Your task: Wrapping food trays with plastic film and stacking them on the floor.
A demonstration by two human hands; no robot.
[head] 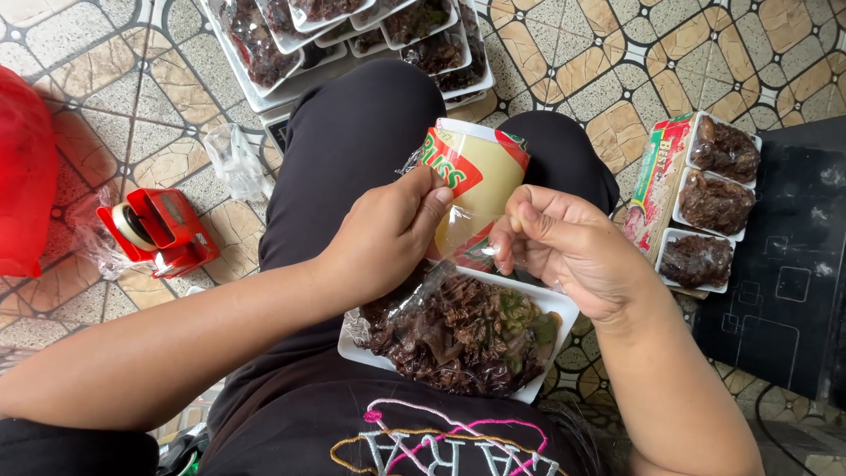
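The tray, white and filled with dark, glossy food mixed with a few green pieces, is rested on the person's lap, on black trousers, and is partly covered by clear film. A roll of film, in a yellow, red and green wrapper, is propped just behind the tray, between the knees. The floor is laid with patterned beige and grey tiles. At the top, a stack of filled trays is set on the floor. On the right, three small filled trays are lined up beside a printed box, next to a dark mat. On the left, a red tape dispenser is seen, with crumpled clear plastic near it and a red object at the edge.

The left hand is closed in a pinching grip on the film edge by the roll. The right hand is likewise closed, its fingertips pinched on the film just above the tray.
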